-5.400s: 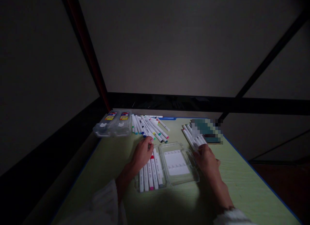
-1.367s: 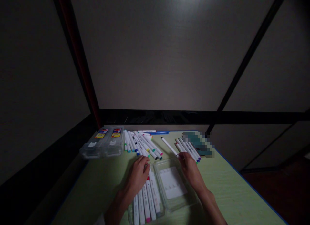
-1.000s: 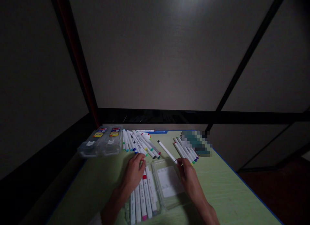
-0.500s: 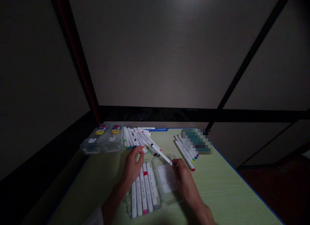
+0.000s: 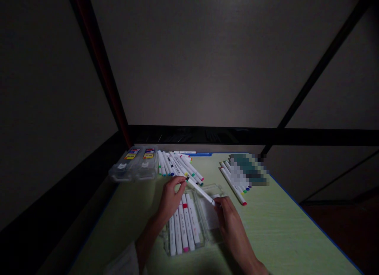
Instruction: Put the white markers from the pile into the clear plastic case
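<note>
A white marker (image 5: pixel 201 191) slants over the open clear case (image 5: pixel 204 240). My right hand (image 5: pixel 232 223) grips its near end between thumb and fingers. At the far, dark-banded end, the fingertips of my left hand (image 5: pixel 169 198) close on the marker. Several white markers (image 5: pixel 184 227) lie side by side in the left half of the case, below my left hand; one has a red band and another a pink end. A white sheet (image 5: pixel 209 217) shows in the case's right half, partly covered by my right hand.
A loose pile of markers (image 5: pixel 180 164) lies beyond my hands, beside two closed clear cases (image 5: pixel 145 164) with coloured labels. More markers (image 5: pixel 232 185) lie at the right near a pixelated patch. The blue table edge (image 5: pixel 314 221) runs along the right, and a wall stands behind.
My left hand has come to the far end of the marker, which my right hand held alone before. The whole view has shifted slightly, so things appear further right.
</note>
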A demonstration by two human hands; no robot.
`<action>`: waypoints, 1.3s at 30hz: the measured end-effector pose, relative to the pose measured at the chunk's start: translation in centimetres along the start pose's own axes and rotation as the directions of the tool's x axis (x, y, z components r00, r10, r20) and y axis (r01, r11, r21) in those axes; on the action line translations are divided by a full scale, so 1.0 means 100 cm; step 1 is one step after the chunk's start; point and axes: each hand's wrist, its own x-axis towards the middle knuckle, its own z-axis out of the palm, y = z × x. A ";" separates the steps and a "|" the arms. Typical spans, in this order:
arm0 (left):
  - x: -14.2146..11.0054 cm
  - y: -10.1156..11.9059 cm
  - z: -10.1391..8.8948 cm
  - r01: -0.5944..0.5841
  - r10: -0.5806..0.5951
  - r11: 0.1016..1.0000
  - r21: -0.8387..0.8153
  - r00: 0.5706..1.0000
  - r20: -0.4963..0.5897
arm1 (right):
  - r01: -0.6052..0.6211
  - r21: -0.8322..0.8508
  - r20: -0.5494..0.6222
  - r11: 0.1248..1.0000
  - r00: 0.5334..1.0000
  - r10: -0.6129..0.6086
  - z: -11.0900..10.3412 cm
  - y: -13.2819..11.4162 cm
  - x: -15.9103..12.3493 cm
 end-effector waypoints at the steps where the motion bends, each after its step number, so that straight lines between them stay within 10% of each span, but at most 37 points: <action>1: 0.000 0.000 0.000 -0.001 0.001 1.000 -0.004 1.000 0.004 | 0.004 0.007 0.003 1.000 1.000 -0.004 -0.001 0.000 0.000; 39: 0.002 0.002 0.001 0.135 -0.149 0.971 -0.199 0.987 -0.059 | 0.054 0.096 0.189 0.994 0.979 -0.071 -0.002 -0.014 -0.003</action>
